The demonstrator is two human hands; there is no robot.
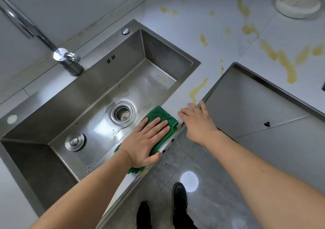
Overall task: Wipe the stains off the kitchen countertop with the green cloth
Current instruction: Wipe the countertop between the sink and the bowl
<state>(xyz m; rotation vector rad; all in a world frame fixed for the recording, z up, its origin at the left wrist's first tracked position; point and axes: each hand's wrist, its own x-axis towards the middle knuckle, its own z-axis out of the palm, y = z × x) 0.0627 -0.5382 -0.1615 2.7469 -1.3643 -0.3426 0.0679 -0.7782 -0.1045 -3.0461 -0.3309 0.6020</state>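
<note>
The left hand (147,140) lies flat on the green cloth (162,123), its fingers straight and spread, pressing the cloth down on the front rim of the sink (98,95), at the near right corner where the rim meets the countertop (191,40). The cloth is folded (its layered edge shows on the right side) and part of it sticks out behind the wrist, toward the front edge. The right hand (198,121) hovers or rests just beside the cloth, to its right, palm down, fingers straight and loosely spread; it holds nothing, and whether it touches the surface cannot be told. Its fingertips reach the corner of a steel tray (249,103) that is set into the countertop right of the sink.

Yellow-brown stains (288,66) are scattered over the white countertop behind and between the sink and the tray; 1 streak (197,89) lies close to the right hand's fingers. A faucet (68,61) stands at the sink's back left, a drain strainer (122,114) sits in the basin floor, and a stopper (74,141) lies near it. A white container (297,1) stands at the far right. 2 dark shoes (179,198) show on the tiled floor below.
</note>
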